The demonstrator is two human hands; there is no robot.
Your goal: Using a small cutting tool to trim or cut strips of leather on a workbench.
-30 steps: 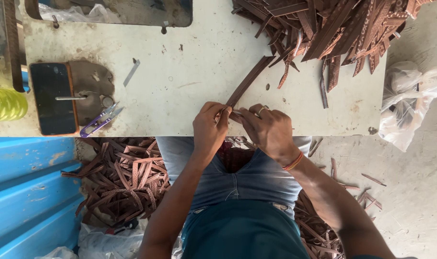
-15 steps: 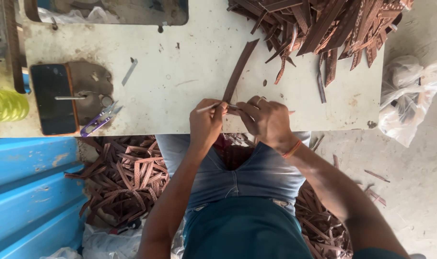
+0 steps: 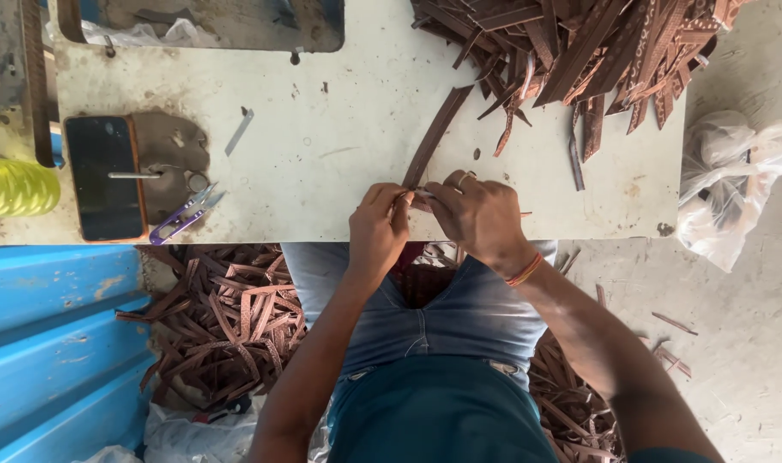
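Head view. Left hand [image 3: 378, 227] and right hand [image 3: 477, 219]: fingers pinched together on the near end of a long flat brown leather strip [image 3: 434, 137], which runs toward 1 o'clock across the worn white table [image 3: 339, 111]. Heap of brown leather strips [image 3: 579, 51] at 1 o'clock. Purple-handled thread snips [image 3: 181, 219] at 9 o'clock. Step judged: working the strip's end; the next move calls for a steady two-handed pinch.

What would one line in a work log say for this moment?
left hand: pinching end of brown strip | right hand: gripping same end | strip: flat on white table | nearby: strip pile, purple snips
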